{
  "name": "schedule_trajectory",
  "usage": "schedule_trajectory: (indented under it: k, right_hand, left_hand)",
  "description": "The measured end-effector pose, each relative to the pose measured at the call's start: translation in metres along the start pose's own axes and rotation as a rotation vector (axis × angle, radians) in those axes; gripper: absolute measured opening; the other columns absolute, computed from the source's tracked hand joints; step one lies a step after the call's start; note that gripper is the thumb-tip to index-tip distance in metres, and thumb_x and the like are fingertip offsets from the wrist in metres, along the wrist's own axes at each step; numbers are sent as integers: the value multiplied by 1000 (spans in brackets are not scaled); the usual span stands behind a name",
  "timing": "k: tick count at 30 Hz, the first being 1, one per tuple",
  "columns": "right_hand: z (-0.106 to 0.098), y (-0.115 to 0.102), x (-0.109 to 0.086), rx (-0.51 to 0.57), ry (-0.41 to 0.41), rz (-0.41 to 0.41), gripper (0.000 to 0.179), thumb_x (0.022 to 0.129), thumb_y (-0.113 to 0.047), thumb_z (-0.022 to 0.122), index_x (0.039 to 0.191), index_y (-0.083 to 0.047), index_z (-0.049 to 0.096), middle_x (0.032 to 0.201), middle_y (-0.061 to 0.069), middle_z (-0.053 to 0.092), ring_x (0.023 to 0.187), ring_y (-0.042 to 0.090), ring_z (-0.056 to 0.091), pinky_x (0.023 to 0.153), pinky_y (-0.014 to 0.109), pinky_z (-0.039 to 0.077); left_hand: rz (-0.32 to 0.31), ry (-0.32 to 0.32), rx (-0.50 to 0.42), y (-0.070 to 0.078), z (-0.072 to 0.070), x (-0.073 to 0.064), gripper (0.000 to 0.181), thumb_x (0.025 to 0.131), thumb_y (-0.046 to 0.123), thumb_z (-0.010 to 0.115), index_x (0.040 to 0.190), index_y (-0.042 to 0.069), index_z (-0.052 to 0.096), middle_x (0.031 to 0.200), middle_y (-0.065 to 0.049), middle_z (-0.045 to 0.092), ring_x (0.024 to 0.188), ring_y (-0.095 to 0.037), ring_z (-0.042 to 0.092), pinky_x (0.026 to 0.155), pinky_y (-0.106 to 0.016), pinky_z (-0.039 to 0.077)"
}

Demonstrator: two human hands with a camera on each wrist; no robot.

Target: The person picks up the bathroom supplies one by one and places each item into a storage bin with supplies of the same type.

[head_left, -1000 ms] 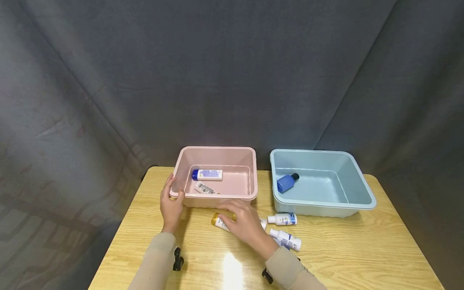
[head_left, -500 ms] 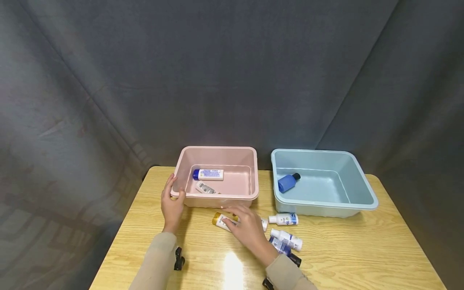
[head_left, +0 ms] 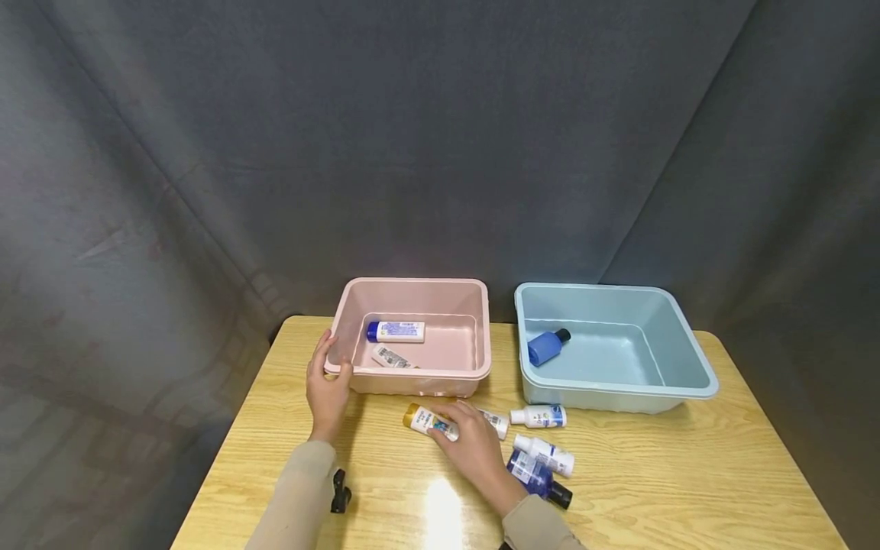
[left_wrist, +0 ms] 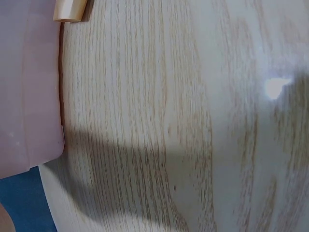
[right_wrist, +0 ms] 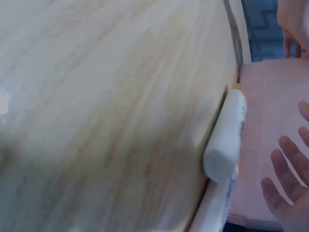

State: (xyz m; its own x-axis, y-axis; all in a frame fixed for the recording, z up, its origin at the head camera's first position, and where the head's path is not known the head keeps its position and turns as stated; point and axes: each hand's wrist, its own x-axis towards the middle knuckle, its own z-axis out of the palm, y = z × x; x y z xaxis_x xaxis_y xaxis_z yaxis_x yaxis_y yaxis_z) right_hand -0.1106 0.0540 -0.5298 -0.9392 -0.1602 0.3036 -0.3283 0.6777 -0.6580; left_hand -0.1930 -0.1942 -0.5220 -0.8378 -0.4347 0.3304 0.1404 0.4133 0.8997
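In the head view my left hand [head_left: 328,393] holds the front-left corner of the pink plastic bin [head_left: 412,383], thumb at the front and fingers along the left side. My right hand [head_left: 474,447] hovers over a white bottle with a gold cap [head_left: 429,422], which lies on the table before that bin. Its fingers [right_wrist: 285,169] are spread and apart from the bottle in the right wrist view. Another white bottle [head_left: 495,422] lies partly hidden behind this hand. Inside the pink bin lie a blue-capped white bottle [head_left: 399,331] and a white tube [head_left: 390,356].
At the right stands a light blue bin [head_left: 619,399] holding a blue bottle with a black cap [head_left: 545,347]. Before it on the wooden table [head_left: 653,473] lie two white bottles, one by the bin [head_left: 539,416] and one nearer [head_left: 546,454], beside a dark blue bottle [head_left: 529,471].
My right hand has drawn back slightly toward me, uncovering more of the gold-capped bottle and the dark blue bottle. My left hand stays at the pink bin's corner.
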Motion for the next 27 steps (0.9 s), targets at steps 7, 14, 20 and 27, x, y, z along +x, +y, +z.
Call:
schedule_trajectory:
  k: [7, 14, 20, 27]
  right_hand:
    - [5, 6, -5, -8, 8, 33, 39, 78, -29, 83, 113, -17, 73, 118, 7, 70, 118, 34, 60, 100, 53, 46]
    - [13, 12, -8, -11, 27, 6, 39, 78, -27, 83, 113, -14, 73, 113, 2, 71, 118, 33, 59, 103, 50, 44]
    - [20, 14, -10, -40, 91, -38, 38, 76, -23, 85, 111, -15, 74, 110, 0, 71, 111, 29, 63, 100, 48, 46]
    - [26, 13, -11, -53, 92, -8, 38, 75, -22, 85, 111, -16, 74, 110, -2, 71, 108, 23, 64, 98, 43, 49]
  left_hand:
    - [6, 4, 0, 0, 1, 0, 47, 87, 2, 63, 133, 11, 62, 148, 5, 50, 140, -23, 38, 115, -46, 29]
    - [1, 1, 2, 1, 0, -1, 48, 87, 2, 63, 133, 11, 61, 148, 5, 49, 140, -23, 38, 114, -48, 30]
    - [0, 2, 3, 1, 0, -1, 47, 87, 2, 63, 133, 11, 61, 149, 5, 49, 141, -23, 37, 115, -47, 29]
    - [6, 2, 4, 1, 0, -1, 46, 88, 2, 63, 133, 11, 61, 149, 5, 49, 141, -23, 38, 114, -48, 30]
